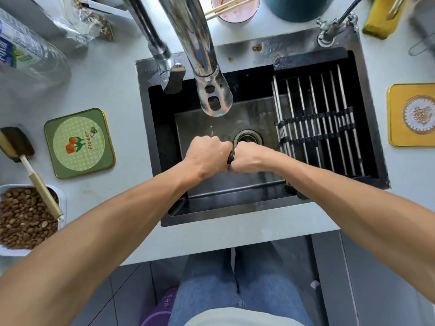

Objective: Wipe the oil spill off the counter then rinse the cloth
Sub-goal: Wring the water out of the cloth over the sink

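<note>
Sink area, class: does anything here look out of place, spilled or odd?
Brown crumbs lie on the sink's back rim beside the faucet. A brush rests with its handle across an open tray of brown pellets. Nothing else stands out.

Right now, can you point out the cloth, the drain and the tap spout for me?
cloth (231,157), head view, dark strip showing between the two fists.
drain (247,137), head view, metal ring on the sink floor.
tap spout (215,100), head view, rounded outlet end above the sink.
</note>
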A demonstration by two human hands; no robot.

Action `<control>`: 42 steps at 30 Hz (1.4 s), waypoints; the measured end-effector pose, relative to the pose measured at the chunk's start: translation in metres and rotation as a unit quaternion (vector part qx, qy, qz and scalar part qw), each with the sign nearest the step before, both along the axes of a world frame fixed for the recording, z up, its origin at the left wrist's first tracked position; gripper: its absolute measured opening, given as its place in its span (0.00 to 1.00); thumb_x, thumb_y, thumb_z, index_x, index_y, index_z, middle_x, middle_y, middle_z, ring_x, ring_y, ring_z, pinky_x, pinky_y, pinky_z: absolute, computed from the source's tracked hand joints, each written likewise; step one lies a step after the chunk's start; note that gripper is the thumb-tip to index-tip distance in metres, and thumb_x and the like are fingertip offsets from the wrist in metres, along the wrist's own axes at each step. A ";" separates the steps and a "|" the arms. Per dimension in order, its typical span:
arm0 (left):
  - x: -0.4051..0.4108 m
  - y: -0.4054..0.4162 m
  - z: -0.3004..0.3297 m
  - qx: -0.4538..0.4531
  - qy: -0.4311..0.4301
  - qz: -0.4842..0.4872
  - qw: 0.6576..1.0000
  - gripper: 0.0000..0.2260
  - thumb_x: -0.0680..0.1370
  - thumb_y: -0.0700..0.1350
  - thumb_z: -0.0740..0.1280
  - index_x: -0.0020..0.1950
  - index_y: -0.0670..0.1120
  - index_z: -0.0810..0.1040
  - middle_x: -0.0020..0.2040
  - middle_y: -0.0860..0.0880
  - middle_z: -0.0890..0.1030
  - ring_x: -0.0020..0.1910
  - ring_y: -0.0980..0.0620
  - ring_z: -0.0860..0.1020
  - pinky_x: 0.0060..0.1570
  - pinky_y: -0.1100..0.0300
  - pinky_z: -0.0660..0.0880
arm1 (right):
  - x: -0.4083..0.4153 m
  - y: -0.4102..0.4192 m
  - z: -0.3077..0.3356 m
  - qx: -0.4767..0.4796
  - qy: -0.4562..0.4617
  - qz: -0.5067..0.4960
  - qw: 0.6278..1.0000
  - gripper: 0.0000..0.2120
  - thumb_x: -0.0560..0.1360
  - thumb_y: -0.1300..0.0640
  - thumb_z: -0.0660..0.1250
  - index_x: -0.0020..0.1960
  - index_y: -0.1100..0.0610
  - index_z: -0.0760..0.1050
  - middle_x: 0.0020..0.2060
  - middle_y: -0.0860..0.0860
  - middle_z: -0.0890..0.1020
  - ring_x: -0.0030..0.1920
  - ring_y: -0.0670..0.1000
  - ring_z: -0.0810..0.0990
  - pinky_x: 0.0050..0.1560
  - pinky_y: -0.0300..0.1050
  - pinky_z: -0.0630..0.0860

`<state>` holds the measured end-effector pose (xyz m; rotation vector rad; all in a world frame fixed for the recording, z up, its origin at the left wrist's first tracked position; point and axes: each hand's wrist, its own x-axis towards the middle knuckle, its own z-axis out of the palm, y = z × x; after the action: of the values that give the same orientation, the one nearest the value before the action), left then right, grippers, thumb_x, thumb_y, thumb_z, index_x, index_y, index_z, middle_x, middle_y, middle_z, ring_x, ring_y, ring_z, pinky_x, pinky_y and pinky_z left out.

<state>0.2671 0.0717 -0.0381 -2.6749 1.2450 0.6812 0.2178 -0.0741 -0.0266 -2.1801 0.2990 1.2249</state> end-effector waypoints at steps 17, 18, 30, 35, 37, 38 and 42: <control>-0.023 -0.005 -0.001 0.022 0.017 0.067 0.997 0.10 0.80 0.45 0.67 0.60 0.46 0.80 0.54 0.43 0.84 0.50 0.35 0.84 0.40 0.50 0.69 | -0.018 0.000 -0.021 -0.019 -0.031 -0.063 0.997 0.16 0.67 0.41 0.75 0.41 0.54 0.80 0.35 0.51 0.83 0.37 0.53 0.82 0.36 0.46 0.76; -0.025 -0.003 -0.002 0.016 0.020 0.072 0.997 0.10 0.80 0.46 0.68 0.59 0.46 0.80 0.54 0.43 0.84 0.50 0.35 0.84 0.40 0.50 0.70 | -0.020 0.002 -0.021 -0.025 -0.032 -0.052 0.998 0.16 0.68 0.41 0.74 0.45 0.53 0.80 0.39 0.51 0.84 0.42 0.54 0.84 0.39 0.47 0.78; -0.017 0.040 0.006 -0.051 0.690 0.494 0.527 0.16 0.79 0.49 0.73 0.36 0.52 0.69 0.30 0.55 0.63 0.22 0.58 0.58 0.17 0.66 0.55 | -0.070 -0.002 -0.012 -0.027 -0.463 0.068 0.884 0.38 0.72 0.63 0.73 0.81 0.54 0.67 0.82 0.53 0.64 0.81 0.58 0.66 0.73 0.57 0.74; -0.041 0.033 0.023 -0.015 0.831 0.368 0.417 0.17 0.77 0.51 0.71 0.33 0.53 0.67 0.25 0.57 0.63 0.22 0.58 0.54 0.16 0.68 0.53 | -0.051 0.002 -0.010 0.006 -0.622 0.098 0.777 0.03 0.79 0.60 0.72 0.50 0.60 0.81 0.66 0.56 0.82 0.73 0.59 0.77 0.65 0.54 0.79; -0.046 0.029 0.027 -0.003 0.839 0.347 0.419 0.17 0.77 0.51 0.70 0.32 0.53 0.68 0.25 0.57 0.63 0.22 0.57 0.53 0.16 0.68 0.53 | -0.042 -0.003 -0.005 0.018 -0.620 0.147 0.771 0.03 0.79 0.61 0.72 0.47 0.57 0.78 0.53 0.52 0.86 0.54 0.57 0.86 0.44 0.52 0.84; -0.045 0.027 0.028 0.001 0.832 0.349 0.431 0.17 0.78 0.51 0.70 0.32 0.53 0.68 0.25 0.57 0.63 0.22 0.58 0.53 0.16 0.67 0.53 | -0.038 -0.007 -0.002 0.021 -0.603 0.177 0.777 0.03 0.78 0.63 0.71 0.48 0.56 0.79 0.47 0.51 0.85 0.42 0.56 0.85 0.32 0.51 0.80; -0.027 0.024 0.033 0.008 0.730 0.338 0.594 0.18 0.77 0.54 0.75 0.36 0.52 0.68 0.27 0.55 0.63 0.21 0.58 0.57 0.20 0.66 0.54 | -0.019 -0.018 0.019 -0.046 -0.497 0.278 0.821 0.12 0.79 0.52 0.64 0.43 0.57 0.79 0.33 0.51 0.83 0.27 0.60 0.79 0.27 0.44 0.66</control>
<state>0.2403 0.0957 -0.0046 -2.0232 -0.0606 3.2435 0.1983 -0.0923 -0.0079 -2.7474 -0.7728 0.1472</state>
